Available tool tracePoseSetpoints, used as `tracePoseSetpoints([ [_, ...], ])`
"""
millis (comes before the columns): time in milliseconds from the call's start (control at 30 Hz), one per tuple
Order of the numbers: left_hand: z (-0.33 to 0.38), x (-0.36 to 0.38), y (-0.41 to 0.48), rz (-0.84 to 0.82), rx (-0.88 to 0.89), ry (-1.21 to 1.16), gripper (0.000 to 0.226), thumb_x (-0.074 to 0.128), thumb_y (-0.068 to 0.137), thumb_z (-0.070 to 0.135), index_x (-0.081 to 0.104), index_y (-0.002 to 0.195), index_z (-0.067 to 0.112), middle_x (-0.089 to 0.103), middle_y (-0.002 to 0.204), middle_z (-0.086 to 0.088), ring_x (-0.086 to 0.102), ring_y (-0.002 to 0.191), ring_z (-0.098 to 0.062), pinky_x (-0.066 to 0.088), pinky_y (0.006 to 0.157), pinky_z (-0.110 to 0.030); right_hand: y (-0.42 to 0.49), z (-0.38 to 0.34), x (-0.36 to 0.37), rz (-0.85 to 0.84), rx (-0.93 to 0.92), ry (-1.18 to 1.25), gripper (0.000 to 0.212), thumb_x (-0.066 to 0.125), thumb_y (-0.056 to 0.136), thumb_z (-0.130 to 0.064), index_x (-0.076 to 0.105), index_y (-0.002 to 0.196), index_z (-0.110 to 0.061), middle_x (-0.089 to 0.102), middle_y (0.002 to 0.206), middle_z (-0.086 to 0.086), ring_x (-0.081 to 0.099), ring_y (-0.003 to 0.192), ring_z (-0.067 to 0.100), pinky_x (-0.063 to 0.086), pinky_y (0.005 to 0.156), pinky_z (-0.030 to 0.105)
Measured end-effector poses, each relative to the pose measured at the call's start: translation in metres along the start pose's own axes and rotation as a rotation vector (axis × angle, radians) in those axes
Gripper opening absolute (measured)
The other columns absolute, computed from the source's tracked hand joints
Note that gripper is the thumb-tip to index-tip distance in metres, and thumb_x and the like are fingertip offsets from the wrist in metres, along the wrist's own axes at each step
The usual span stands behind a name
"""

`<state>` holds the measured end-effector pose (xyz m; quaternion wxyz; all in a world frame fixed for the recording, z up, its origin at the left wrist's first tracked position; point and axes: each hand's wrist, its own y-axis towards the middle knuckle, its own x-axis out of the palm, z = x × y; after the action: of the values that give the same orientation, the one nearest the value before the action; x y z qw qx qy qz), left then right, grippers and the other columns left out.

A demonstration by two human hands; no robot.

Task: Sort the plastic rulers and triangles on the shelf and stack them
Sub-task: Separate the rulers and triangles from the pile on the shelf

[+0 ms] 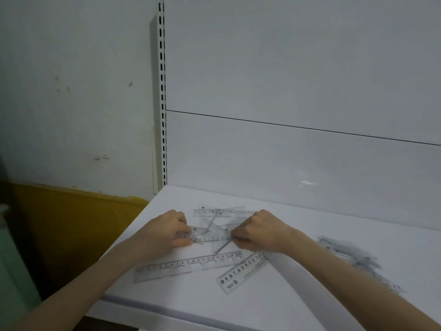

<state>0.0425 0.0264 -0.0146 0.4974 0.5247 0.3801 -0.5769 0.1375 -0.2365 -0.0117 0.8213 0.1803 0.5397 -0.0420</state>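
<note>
We start with the white shelf, the surface on which the long ruler lies, near its front edge. Behind the long ruler rises the white back panel; beyond its left end stand the slotted upright and, further left, the marked wall with a yellow band along its foot.

Well to the right of the long ruler we see a blurred heap of clear plastic pieces, too smeared for us to tell rulers from triangles. Just behind the long ruler lies a loose pile of clear triangles, overlapping one another, with a rear ruler at the far edge of the pile. A short ruler lies slanted, its upper end close to the long ruler's right end, numbers facing up.

Our left hand sits behind the middle of the long ruler, fingers curled, gripping the left end of a small ruler. Our right hand sits behind the long ruler's right end, fingers and thumb pinching the small ruler's right end. The small ruler thus spans the gap between both hands, on top of the triangle pile, just behind the long ruler and roughly parallel to it.
</note>
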Motion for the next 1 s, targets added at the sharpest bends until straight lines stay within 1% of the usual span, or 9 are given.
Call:
tracePoseSetpoints([
  [133,0.001,-0.007,-0.003,-0.001,0.111,-0.005,0.026,0.053,0.094,0.036,0.073,0.1,0.021,0.055,0.096,0.011,0.048,0.093,-0.004,0.042,0.085,-0.025,-0.013,0.014,-0.011,0.009,-0.012,-0.042,0.028,0.041,0.086,-0.032,0.058,0.067,-0.021,0.062,0.056,-0.004,0.055,0.047,0.024,0.022,0.047,0.021],
  [267,-0.001,-0.004,-0.009,0.361,0.262,0.099,0.028,0.046,0.078,0.028,0.068,0.065,0.018,0.062,0.072,0.008,0.057,0.066,-0.007,0.051,0.054,-0.023,-0.025,0.014,-0.024,0.133,0.069,-0.076,0.024,0.042,0.076,-0.017,0.061,0.061,-0.021,0.051,0.047,-0.005,0.043,0.038,0.019,0.018,0.041,0.019],
  [400,0.009,-0.013,-0.006,0.467,0.227,0.106,0.019,0.051,0.08,0.02,0.067,0.07,0.014,0.062,0.072,0.004,0.059,0.064,-0.014,0.053,0.049,-0.028,-0.04,0.016,-0.03,0.184,0.106,-0.02,0.016,0.061,0.08,-0.018,0.067,0.067,-0.027,0.059,0.053,-0.009,0.052,0.045,0.012,0.023,0.041,0.017],
  [500,0.015,-0.017,-0.003,0.539,0.134,0.105,0.027,0.045,0.09,0.023,0.065,0.077,0.012,0.064,0.077,-0.002,0.061,0.071,-0.021,0.052,0.058,-0.033,-0.047,0.014,-0.033,0.183,0.106,0.071,0.023,0.053,0.089,-0.032,0.071,0.075,-0.029,0.067,0.064,-0.013,0.062,0.055,0.008,0.031,0.043,0.016],
  [567,0.023,-0.022,-0.004,0.553,0.09,0.035,0.016,0.053,0.091,0.017,0.064,0.082,0.008,0.063,0.083,-0.005,0.059,0.076,-0.023,0.049,0.067,-0.032,-0.051,0.011,-0.036,0.211,0.126,0.129,0.025,0.052,0.092,-0.033,0.072,0.077,-0.026,0.069,0.067,-0.011,0.065,0.059,0.011,0.041,0.043,0.02],
  [667,0.038,-0.026,-0.002,0.616,0.088,-0.117,0.01,0.06,0.09,0.01,0.056,0.081,0.007,0.059,0.079,-0.004,0.058,0.069,-0.022,0.051,0.067,-0.033,-0.057,0.008,-0.051,0.338,0.199,0.264,0.024,0.056,0.09,-0.033,0.076,0.084,-0.021,0.074,0.077,-0.009,0.07,0.068,0.01,0.052,0.05,0.024],
  [800,0.064,-0.03,0.009,0.612,0.064,-0.384,0.018,0.049,0.095,0.02,0.042,0.08,0.014,0.062,0.076,-0.01,0.064,0.073,-0.028,0.055,0.068,-0.048,-0.081,0.012,-0.069,0.461,0.375,0.419,0.024,0.062,0.087,-0.032,0.077,0.087,-0.015,0.075,0.083,-0.007,0.07,0.068,0.008,0.057,0.059,0.029],
  [900,0.099,-0.031,0.02,0.574,0.14,-0.52,0.027,0.047,0.097,0.011,0.034,0.075,0.021,0.067,0.086,-0.01,0.069,0.082,-0.021,0.056,0.068,-0.043,-0.117,0.013,-0.078,0.507,0.555,0.548,0.01,0.07,0.085,-0.017,0.077,0.087,-0.01,0.074,0.079,-0.007,0.068,0.066,0.005,0.056,0.062,0.022],
  [1000,0.133,-0.026,0.038,0.519,0.215,-0.584,0.035,0.042,0.097,0.003,0.032,0.075,0.029,0.063,0.097,-0.005,0.069,0.076,-0.014,0.057,0.067,-0.043,-0.16,0.008,-0.09,0.52,0.724,0.598,0.006,0.071,0.084,-0.006,0.077,0.086,-0.007,0.073,0.075,-0.01,0.069,0.068,0.004,0.055,0.061,0.022],
])
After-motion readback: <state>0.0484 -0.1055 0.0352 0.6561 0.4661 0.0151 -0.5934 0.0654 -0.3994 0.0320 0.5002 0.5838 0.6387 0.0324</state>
